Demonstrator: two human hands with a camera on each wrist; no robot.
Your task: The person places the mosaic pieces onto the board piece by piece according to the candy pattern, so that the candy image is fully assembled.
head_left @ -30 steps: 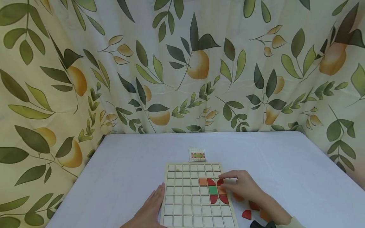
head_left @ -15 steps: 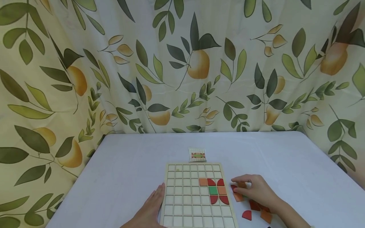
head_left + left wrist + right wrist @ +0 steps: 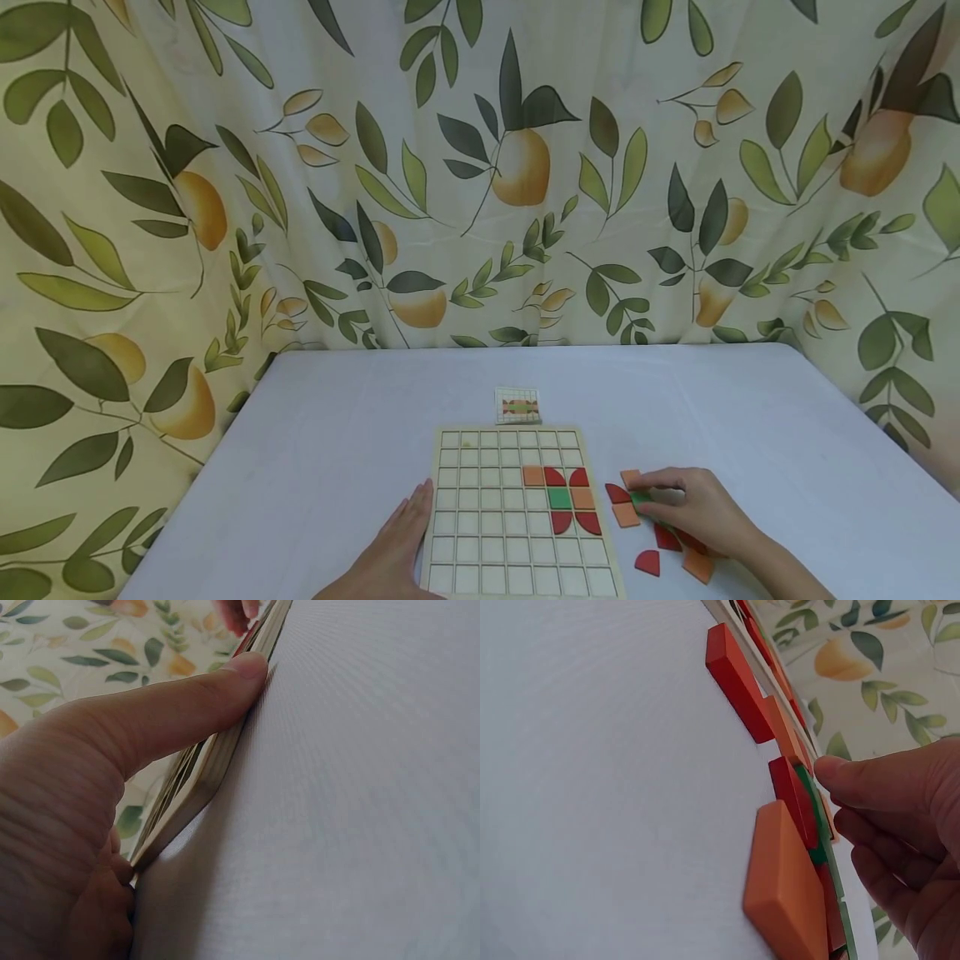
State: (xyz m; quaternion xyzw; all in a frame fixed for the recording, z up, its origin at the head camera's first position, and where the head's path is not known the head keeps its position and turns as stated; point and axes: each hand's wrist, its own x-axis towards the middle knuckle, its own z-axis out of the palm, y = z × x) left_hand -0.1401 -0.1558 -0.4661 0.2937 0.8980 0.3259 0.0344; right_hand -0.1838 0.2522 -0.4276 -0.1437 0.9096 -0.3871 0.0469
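Note:
A pale wooden grid board (image 3: 487, 550) lies on the white table. It holds orange squares (image 3: 533, 476), a green square (image 3: 559, 498) and several red quarter-round tiles (image 3: 588, 523). Along its left side rests my left hand (image 3: 393, 542), fingers straight; in the left wrist view the thumb (image 3: 217, 694) presses the board's edge. Right of the board, my right hand (image 3: 697, 504) reaches over loose tiles with thumb and forefinger bent. A loose green tile (image 3: 640, 498) shows between those fingertips; whether they pinch it is unclear. In the right wrist view the thumb (image 3: 855, 776) is close to green tiles (image 3: 819, 817).
A small pattern card (image 3: 517, 406) lies behind the board. Loose orange tiles (image 3: 626, 515) and red quarter-round tiles (image 3: 648, 562) are scattered to its right, partly under my right hand. A leaf-and-fruit curtain (image 3: 480, 208) hangs behind the table.
My right hand has left the board's right side and moved right to the loose tiles, uncovering the orange square between the red tiles. My left hand has stayed put.

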